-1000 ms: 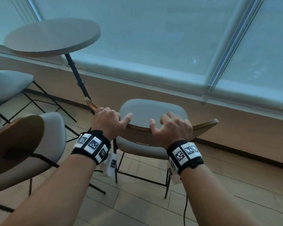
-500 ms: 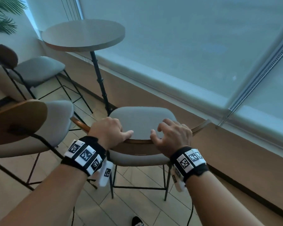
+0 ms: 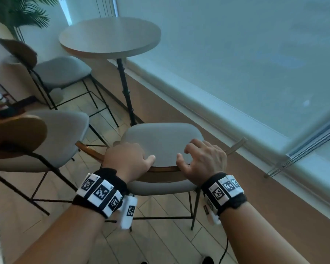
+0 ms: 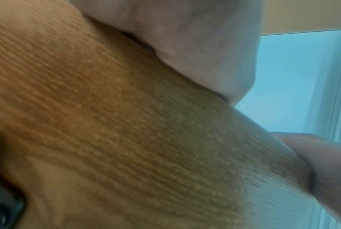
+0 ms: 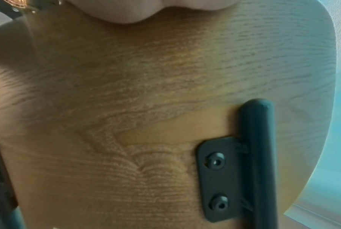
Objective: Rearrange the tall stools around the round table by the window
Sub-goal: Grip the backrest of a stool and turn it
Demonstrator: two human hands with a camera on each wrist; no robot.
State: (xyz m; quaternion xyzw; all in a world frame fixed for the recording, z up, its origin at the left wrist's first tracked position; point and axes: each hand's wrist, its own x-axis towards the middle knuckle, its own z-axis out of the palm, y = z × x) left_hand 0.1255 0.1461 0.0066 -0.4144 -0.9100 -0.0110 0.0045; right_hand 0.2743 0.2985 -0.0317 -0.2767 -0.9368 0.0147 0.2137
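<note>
The round table [image 3: 111, 37] stands on a thin black post by the window. In front of it is a tall stool with a grey seat [image 3: 160, 141] and a curved wooden backrest [image 3: 164, 169]. My left hand [image 3: 126, 159] grips the backrest's top edge left of centre. My right hand [image 3: 202, 161] curls over the same edge on the right, fingers arched above the seat. In the left wrist view the backrest's wood [image 4: 126, 124] fills the picture. The right wrist view shows the backrest's rear face [image 5: 146, 77] and a black frame bracket [image 5: 224, 178].
A second tall stool [image 3: 61, 134] stands close on the left, its brown backrest [image 3: 17, 134] toward me. A third stool [image 3: 61, 73] is beyond it, left of the table. The window ledge [image 3: 217, 111] and blind run along the right. A potted plant [image 3: 21, 12] fills the far left corner.
The held stool has swung left, toward the round table, and my view turned with it. The table now stands just beyond the seat. Both hands keep their hold on the backrest.
</note>
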